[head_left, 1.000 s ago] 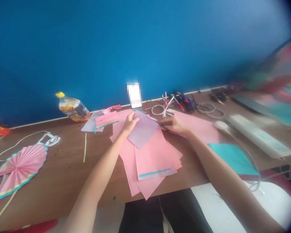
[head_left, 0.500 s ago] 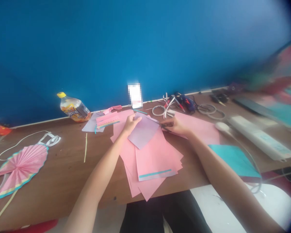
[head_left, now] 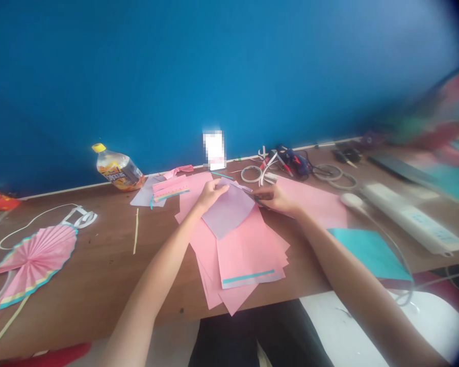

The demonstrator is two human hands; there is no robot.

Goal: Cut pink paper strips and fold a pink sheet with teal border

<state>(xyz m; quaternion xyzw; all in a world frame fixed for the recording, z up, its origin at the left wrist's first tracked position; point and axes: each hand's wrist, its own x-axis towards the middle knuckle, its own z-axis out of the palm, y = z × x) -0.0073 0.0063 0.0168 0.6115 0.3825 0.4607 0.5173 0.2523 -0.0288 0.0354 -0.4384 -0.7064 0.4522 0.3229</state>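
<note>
My left hand [head_left: 212, 196] grips the upper edge of a lilac paper sheet [head_left: 227, 213], lifted just above a loose stack of pink paper sheets [head_left: 248, 250]. My right hand [head_left: 279, 200] holds a pair of dark scissors [head_left: 260, 200] at the sheet's right edge. Most of the scissors are hidden by my fingers, and their blades are too small to make out. A teal strip [head_left: 248, 277] lies along the lower part of the top pink sheet.
A wooden table runs along a blue wall. On it lie a pink paper fan [head_left: 38, 262], a plastic bottle [head_left: 119, 168], a glue gun [head_left: 292, 163], a teal paper sheet [head_left: 369, 253], a white power strip [head_left: 413, 216] and white cables [head_left: 251, 174].
The lilac sheet has turned slightly between my hands, and the left hand has shifted right. The whole view has drifted a little as well.
</note>
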